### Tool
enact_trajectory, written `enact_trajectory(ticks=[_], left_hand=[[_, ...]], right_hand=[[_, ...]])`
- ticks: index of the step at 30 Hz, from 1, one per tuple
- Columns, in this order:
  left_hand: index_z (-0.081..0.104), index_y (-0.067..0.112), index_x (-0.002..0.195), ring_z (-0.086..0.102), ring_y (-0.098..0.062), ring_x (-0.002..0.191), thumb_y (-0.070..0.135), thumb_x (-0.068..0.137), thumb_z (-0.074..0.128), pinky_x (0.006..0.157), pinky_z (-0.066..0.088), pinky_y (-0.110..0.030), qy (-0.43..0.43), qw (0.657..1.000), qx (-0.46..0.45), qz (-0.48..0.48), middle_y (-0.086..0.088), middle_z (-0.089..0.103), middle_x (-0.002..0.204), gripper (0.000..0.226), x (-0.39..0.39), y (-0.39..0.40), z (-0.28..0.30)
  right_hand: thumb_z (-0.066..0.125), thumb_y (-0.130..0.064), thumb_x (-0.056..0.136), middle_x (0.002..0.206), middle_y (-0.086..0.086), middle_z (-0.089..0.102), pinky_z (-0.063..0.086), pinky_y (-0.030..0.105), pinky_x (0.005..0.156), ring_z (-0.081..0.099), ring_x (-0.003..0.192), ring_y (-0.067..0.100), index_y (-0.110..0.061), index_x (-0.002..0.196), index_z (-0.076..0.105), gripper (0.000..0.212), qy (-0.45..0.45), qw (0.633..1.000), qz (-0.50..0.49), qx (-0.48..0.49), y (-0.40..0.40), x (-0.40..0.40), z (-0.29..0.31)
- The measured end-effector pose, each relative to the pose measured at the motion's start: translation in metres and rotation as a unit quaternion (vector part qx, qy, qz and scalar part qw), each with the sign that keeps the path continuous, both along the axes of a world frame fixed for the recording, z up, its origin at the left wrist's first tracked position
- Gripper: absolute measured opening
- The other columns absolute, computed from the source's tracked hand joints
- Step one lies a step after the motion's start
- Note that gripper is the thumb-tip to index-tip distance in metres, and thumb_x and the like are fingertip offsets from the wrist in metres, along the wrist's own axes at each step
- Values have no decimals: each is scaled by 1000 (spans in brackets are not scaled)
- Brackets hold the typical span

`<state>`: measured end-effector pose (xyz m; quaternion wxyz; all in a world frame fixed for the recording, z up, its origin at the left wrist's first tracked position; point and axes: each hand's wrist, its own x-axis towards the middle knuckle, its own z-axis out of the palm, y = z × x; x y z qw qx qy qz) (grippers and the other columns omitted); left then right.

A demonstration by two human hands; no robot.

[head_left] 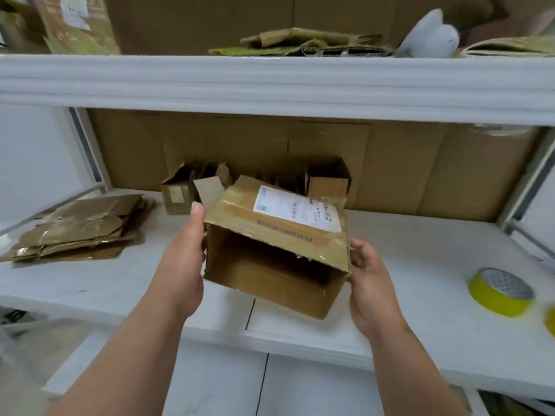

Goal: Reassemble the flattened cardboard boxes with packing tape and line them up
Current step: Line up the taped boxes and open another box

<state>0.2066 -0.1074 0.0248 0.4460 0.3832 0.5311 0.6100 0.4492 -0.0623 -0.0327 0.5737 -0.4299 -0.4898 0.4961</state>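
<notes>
I hold an opened-up cardboard box (270,250) with a white shipping label on top, its open end facing me, above the white shelf (120,283). My left hand (183,253) grips its left side, thumb up along the edge. My right hand (369,280) grips its right lower corner. A pile of flattened boxes (81,229) lies on the shelf at the left. Two small assembled boxes (180,190) (329,178) stand at the back of the shelf. A yellow roll of packing tape (500,291) lies at the right.
Large cardboard sheets (420,169) line the back of the shelf. The upper shelf (270,82) carries more flattened cardboard (303,43) and a white soft object (429,34). A second yellow roll (551,321) shows at the right edge.
</notes>
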Motion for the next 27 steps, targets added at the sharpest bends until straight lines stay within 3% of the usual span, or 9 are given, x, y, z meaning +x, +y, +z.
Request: enact_trajectory(ticks=[4, 7, 10, 12, 16, 19, 21, 25, 27], left_hand=[[55, 39, 134, 51, -17, 126, 87, 77, 43, 113, 34, -45, 37, 999, -17, -35, 7, 59, 134, 76, 40, 17, 1], [53, 41, 132, 51, -22, 127, 99, 52, 44, 111, 37, -51, 73, 996, -7, -50, 5, 57, 136, 99, 72, 36, -4], [44, 36, 135, 57, -25, 122, 91, 55, 55, 106, 44, -53, 49, 997, 4, -54, 0, 58, 135, 98, 110, 57, -7], [41, 34, 137, 58, -28, 120, 80, 68, 62, 104, 44, -54, 16, 998, 4, -53, -3, 60, 132, 86, 138, 72, -11], [57, 11, 130, 61, -27, 112, 35, 95, 61, 94, 50, -39, -128, 990, 13, -63, -8, 67, 114, 44, 187, 110, -23], [65, 6, 116, 67, -23, 104, 21, 96, 57, 98, 52, -36, -263, 957, -16, -117, -8, 72, 102, 26, 224, 122, -32], [64, 13, 121, 67, -20, 105, 24, 97, 58, 105, 47, -37, -216, 961, -57, -165, -4, 73, 107, 27, 247, 124, -46], [61, 34, 124, 60, -8, 110, 53, 97, 49, 106, 42, -35, -37, 980, -106, -163, 13, 69, 115, 35, 275, 125, -61], [60, 33, 125, 58, -12, 111, 65, 92, 46, 109, 38, -40, -10, 986, -121, -118, 12, 65, 118, 48, 275, 130, -63]], right_hand=[[73, 2, 75, 141, -3, 54, 48, 43, 96, 45, 136, 24, -32, 111, 58, 52, 0, 1000, -5, -2, -6, 52, -17], [63, 22, 76, 135, -3, 55, 52, 36, 85, 50, 129, 20, -30, 117, 46, 69, 13, 1000, -3, -11, -11, 89, -16], [71, 7, 64, 131, -4, 50, 54, 28, 76, 59, 114, 17, -47, 137, 31, 99, -23, 999, 8, -28, -9, 131, -21], [74, -10, 54, 131, -2, 52, 52, 27, 80, 64, 107, 19, -51, 140, 35, 103, -40, 997, 43, -55, -5, 156, -27], [78, -34, 53, 115, 3, 64, 53, 37, 92, 60, 113, 22, -45, 120, 54, 72, -97, 988, 67, -101, 13, 190, -44], [81, -46, 59, 103, -4, 68, 51, 32, 81, 64, 97, 15, -33, 111, 54, 60, -135, 980, 43, -140, 31, 202, -51], [80, -50, 66, 104, -3, 66, 50, 28, 78, 63, 94, 11, -29, 104, 55, 50, -205, 966, -10, -155, 44, 205, -55], [68, -75, 55, 110, -5, 59, 50, 37, 91, 57, 102, 15, -29, 105, 53, 70, -366, 921, -40, -131, 67, 208, -59], [74, -62, 68, 112, -7, 59, 50, 30, 85, 57, 102, 10, -29, 118, 49, 66, -354, 928, -40, -110, 79, 209, -57]])
